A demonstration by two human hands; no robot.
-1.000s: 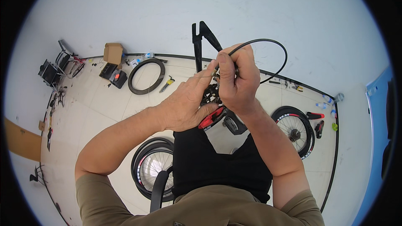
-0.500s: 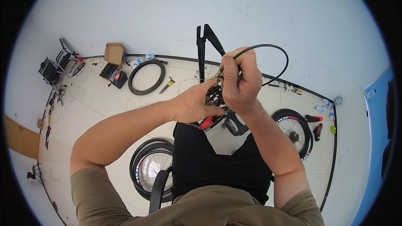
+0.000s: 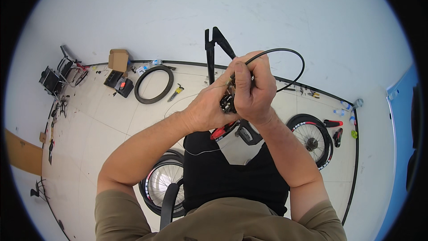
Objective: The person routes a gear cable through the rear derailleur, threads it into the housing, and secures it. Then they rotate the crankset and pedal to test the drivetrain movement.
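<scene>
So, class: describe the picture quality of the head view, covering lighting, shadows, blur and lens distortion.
Head view: even, soft light with only faint shadows and no strong glare on the pale floor; strong fisheye bending curves the black baseboard and darkens the corners; the left hand, right hand and black cable look sharp, while small floor items like the cardboard box are too tiny for detail.

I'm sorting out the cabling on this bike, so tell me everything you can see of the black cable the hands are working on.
The thin black cable with a smooth, rubbery-looking housing rises from between the fingers of the right hand, arcs out to the person's right in an open loop and curves back down behind that hand. The left hand presses in beside it, at a small black metal part. A finer bare wire trails leftward. Its ends are hidden.
</scene>
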